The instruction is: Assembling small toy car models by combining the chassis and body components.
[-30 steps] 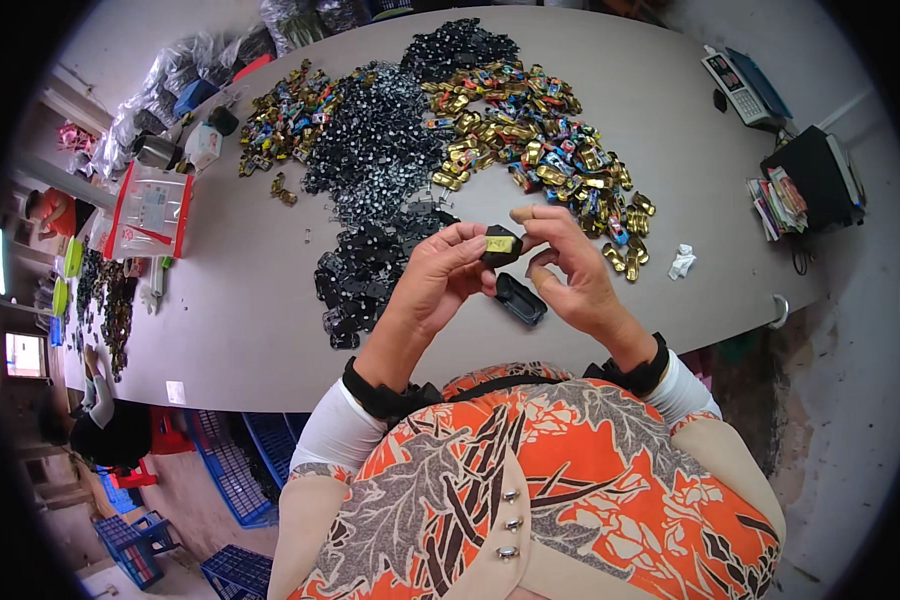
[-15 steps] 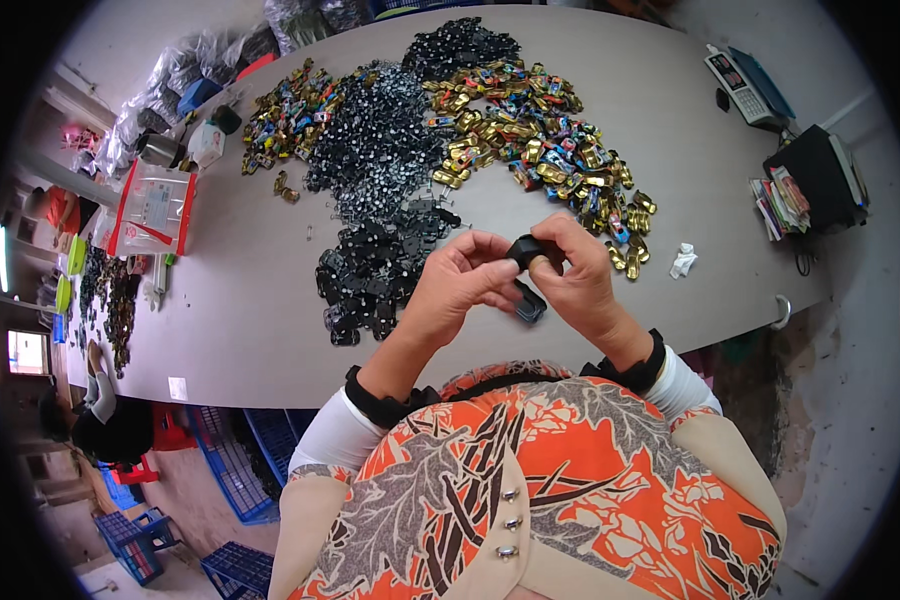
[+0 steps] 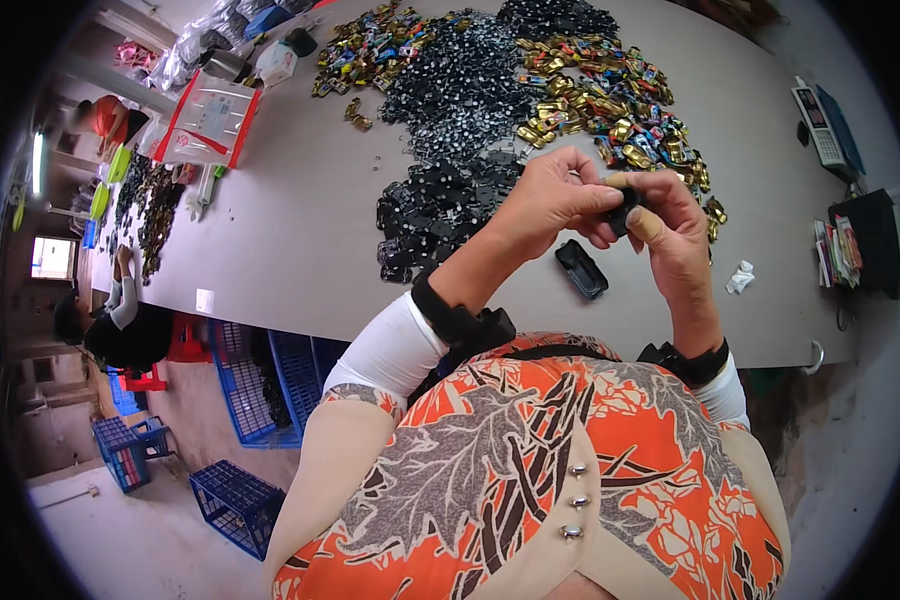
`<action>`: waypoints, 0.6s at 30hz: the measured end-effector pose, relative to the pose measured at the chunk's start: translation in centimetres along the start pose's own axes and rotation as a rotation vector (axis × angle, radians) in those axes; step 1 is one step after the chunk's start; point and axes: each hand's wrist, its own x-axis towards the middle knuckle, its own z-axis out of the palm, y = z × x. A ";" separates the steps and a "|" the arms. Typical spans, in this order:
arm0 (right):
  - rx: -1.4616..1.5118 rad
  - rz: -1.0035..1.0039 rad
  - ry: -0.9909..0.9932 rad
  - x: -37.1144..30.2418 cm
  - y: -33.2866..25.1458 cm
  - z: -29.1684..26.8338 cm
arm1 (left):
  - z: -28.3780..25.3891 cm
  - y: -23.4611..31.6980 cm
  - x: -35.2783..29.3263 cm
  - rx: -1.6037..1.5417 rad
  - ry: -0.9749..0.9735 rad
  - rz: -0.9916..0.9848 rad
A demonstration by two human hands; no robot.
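Both hands are raised over the near side of the table, closed around one small black part [image 3: 623,212]. My left hand [image 3: 562,203] pinches its left side between thumb and fingers. My right hand [image 3: 678,222] grips it from the right, with the thumb in front and bent fingers behind. The fingers cover much of the part, so its exact kind cannot be made out. Just below the hands lies a black, hollow, oblong tray-like piece [image 3: 582,270], touched by neither. A heap of flat black toy-car bases [image 3: 425,215] spreads left of my left hand.
Farther back lie small metal-and-black parts [image 3: 460,85] and gold and coloured toy-car bodies [image 3: 635,135]. Crumpled white tissue [image 3: 740,277] and a telephone [image 3: 818,120] are at right. A red-edged clear bag [image 3: 205,120] lies left; beyond it another person [image 3: 125,310] sits. Blue crates [image 3: 235,505] stand on the floor.
The view has shifted, so the table contents appear farther right and higher. Both hands still hold the black part, their fingers repositioned. The oblong black piece now shows in full below them.
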 end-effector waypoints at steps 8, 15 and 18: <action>-0.267 -0.271 0.108 1.0 1.8 3.1 | -0.8 0.8 0.7 0.061 0.049 0.082; 0.077 -0.135 0.234 2.9 1.3 3.6 | -1.4 2.1 0.8 0.050 0.111 0.172; 0.081 -0.097 0.144 3.8 1.2 2.7 | -1.0 2.0 0.7 0.112 0.157 0.249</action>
